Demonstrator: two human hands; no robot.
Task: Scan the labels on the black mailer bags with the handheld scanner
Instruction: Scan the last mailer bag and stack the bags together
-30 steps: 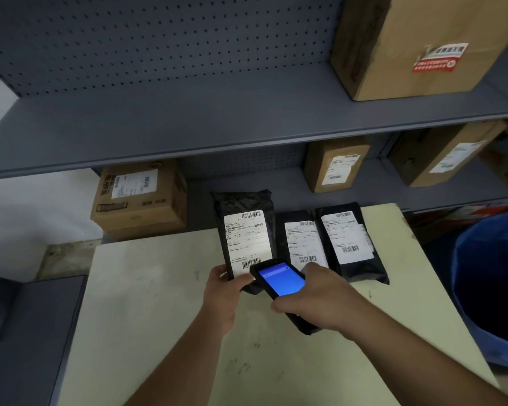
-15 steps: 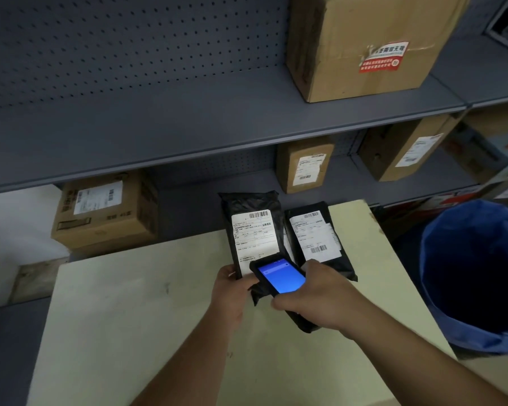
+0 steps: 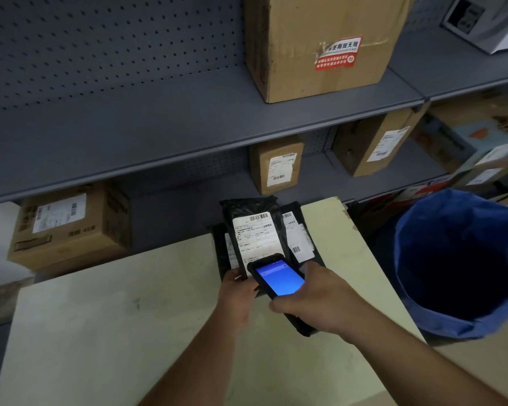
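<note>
My left hand (image 3: 237,300) pinches the lower edge of a black mailer bag (image 3: 251,213) and holds it tilted up, its white label (image 3: 255,238) facing me. My right hand (image 3: 314,300) grips the black handheld scanner (image 3: 279,278), whose screen glows blue, right at the bottom of that label. Two more black mailer bags lie flat on the table behind: one (image 3: 301,244) to the right with its label showing, one (image 3: 219,253) mostly hidden at the left.
The pale table (image 3: 100,332) stands against grey shelving (image 3: 159,118). Cardboard boxes sit on the shelves: a large one (image 3: 317,45) above, others (image 3: 68,227) (image 3: 276,164) (image 3: 373,148) below. A blue bin (image 3: 464,265) stands to the right of the table.
The held bag has moved to the right over the two flat bags, covering them more. The scanner stays at its lower label edge. My view has swung to the right, showing more of the blue bin.
</note>
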